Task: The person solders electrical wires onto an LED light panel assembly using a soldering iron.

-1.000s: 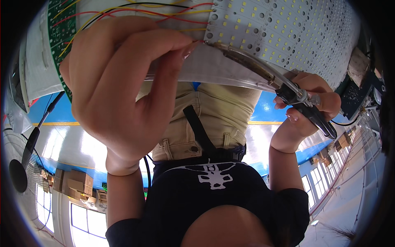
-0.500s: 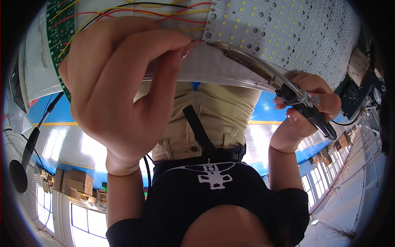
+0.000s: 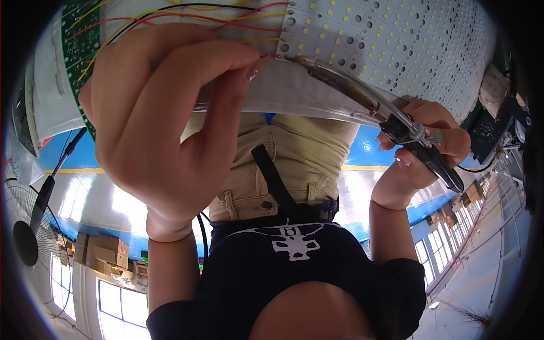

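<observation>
My left hand (image 3: 161,119) is closed in a pinch on a thin red wire (image 3: 274,56), whose short end shows past the fingertips. That end meets the near left corner of a white LED board (image 3: 323,39) dotted with small yellow chips and round holes. In my right hand (image 3: 439,136) is a soldering iron (image 3: 362,96) with a black grip and a metal shaft, browned toward the front. Its tip reaches the same corner, touching or almost touching the wire's end. More red, yellow and black wires (image 3: 226,18) run from the board's left edge, passing behind my left hand.
A green circuit board (image 3: 82,56) lies left of my left hand, with wires joined to it. The work surface (image 3: 277,90) has a pale cover. Dark equipment (image 3: 493,133) stands at the right. A fan (image 3: 28,238) is at the lower left, with cardboard boxes (image 3: 107,252) beyond.
The LED board's corner and my left hand have shifted slightly left. The soldering iron stays nearly where it was, its tip still at the corner. Both grips are unchanged.
</observation>
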`<move>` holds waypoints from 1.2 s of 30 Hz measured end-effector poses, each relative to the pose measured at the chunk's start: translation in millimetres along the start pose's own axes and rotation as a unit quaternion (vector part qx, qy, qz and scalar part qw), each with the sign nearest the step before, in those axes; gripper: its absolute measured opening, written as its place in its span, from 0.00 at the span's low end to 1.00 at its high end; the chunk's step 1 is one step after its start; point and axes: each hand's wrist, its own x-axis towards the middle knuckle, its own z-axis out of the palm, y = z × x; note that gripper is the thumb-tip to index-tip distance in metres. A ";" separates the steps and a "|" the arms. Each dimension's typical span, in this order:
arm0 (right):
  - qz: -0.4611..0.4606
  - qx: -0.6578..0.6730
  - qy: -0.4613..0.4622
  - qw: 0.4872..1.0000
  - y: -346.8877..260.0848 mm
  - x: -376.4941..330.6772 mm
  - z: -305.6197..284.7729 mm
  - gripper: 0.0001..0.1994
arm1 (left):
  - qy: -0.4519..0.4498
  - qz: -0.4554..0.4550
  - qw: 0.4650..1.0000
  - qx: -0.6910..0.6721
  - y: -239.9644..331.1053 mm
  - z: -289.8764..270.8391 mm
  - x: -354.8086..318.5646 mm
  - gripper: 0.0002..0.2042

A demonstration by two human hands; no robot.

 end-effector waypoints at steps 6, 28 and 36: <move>-0.001 -0.005 -0.002 1.000 0.1 0.1 -2.3 0.15 | -0.008 -0.006 1.000 0.001 1.3 -0.7 0.3 0.10; 0.010 -0.025 0.000 1.000 -2.1 0.3 -1.7 0.14 | 0.001 0.002 1.000 0.005 1.1 0.2 1.2 0.10; 0.007 0.000 0.017 1.000 1.0 0.5 0.8 0.14 | 0.001 -0.002 1.000 0.005 1.1 0.7 -0.1 0.11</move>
